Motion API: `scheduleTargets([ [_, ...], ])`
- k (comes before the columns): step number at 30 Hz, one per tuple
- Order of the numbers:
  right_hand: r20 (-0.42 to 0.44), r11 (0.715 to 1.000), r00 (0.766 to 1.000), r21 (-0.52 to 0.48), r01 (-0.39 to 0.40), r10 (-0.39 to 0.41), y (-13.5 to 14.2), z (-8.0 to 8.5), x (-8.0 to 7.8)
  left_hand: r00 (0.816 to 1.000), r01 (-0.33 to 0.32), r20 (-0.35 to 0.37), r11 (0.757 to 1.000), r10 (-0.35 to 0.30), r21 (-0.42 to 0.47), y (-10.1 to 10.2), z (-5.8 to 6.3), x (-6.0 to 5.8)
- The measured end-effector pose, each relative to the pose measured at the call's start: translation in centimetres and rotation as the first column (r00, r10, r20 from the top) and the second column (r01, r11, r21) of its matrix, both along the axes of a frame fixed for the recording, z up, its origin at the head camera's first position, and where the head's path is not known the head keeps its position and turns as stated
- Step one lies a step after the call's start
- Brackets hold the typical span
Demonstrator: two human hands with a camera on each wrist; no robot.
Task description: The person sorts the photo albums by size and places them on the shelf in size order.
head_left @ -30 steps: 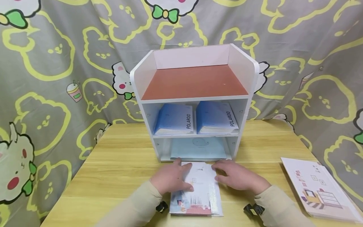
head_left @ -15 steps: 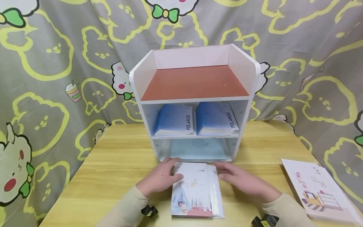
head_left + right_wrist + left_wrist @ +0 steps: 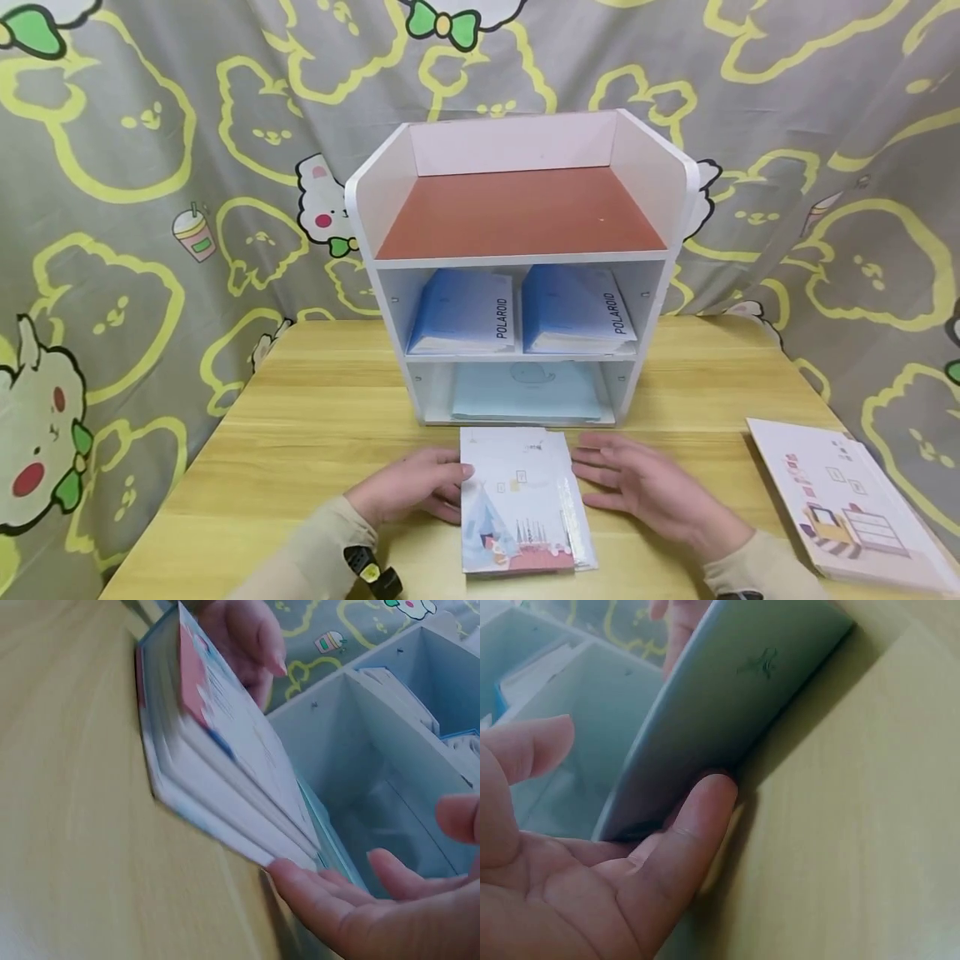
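A photo album (image 3: 517,500) with a tent illustration on its white cover lies in front of the shelf unit. At its left side, my left hand (image 3: 420,487) has its fingertips against the album's spine (image 3: 727,697), while the thumb tip overlaps the cover's edge. In the left wrist view the thumb stands apart from the cover. My right hand (image 3: 652,492) is at the other side, fingers spread and relaxed. Its fingertips reach the corner of the album's white page edges (image 3: 202,765), with the thumb held off.
Two blue POLAROID albums (image 3: 465,312) stand on the middle shelf of the white shelf unit (image 3: 525,262). A pale blue whale-print album (image 3: 525,396) lies on the lowest shelf. Another illustrated album (image 3: 847,508) lies at the table's right. A patterned curtain (image 3: 150,250) hangs behind.
My left hand has drawn back from over the cover to the album's left side and nearer. My right hand has turned and dropped slightly along the right side. The album has barely shifted.
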State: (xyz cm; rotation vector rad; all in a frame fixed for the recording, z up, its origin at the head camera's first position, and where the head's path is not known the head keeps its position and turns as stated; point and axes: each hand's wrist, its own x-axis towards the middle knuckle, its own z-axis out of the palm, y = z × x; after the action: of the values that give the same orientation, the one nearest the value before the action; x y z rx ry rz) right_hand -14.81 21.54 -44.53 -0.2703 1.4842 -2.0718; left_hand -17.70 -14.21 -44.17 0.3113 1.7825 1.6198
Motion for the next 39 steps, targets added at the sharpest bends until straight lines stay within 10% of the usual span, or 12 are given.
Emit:
scheduleTargets([
  [7, 0.039, 0.986, 0.985, 0.001, 0.167, -0.166, -1.0, -0.5, -0.2, 1.000, -0.011, 0.004, 0.997, 0.011, 0.081, 0.4, -0.8, 0.3],
  [12, 0.020, 0.973, 0.973, 0.051, 0.227, -0.228, -2.1, -0.6, -0.2, 0.995, 0.092, 0.013, 0.974, -0.096, 0.206, 1.1, -1.2, 0.6],
  [18, -0.076, 0.977, 0.984, 0.126, 0.173, -0.164, -3.1, -0.7, 0.3, 0.982, 0.178, 0.013, 0.941, -0.189, 0.287, 1.8, -1.7, 1.1],
  [30, 0.065, 0.982, 0.988, -0.134, -0.133, 0.143, -3.5, -1.4, 2.0, 0.999, 0.019, 0.037, 0.965, -0.029, 0.263, 1.7, -0.6, 1.4],
  [39, -0.029, 0.990, 0.996, -0.110, -0.088, 0.085, -5.0, 1.0, 2.5, 0.998, 0.064, -0.007, 0.963, -0.065, 0.263, 1.2, 3.1, 1.9],
])
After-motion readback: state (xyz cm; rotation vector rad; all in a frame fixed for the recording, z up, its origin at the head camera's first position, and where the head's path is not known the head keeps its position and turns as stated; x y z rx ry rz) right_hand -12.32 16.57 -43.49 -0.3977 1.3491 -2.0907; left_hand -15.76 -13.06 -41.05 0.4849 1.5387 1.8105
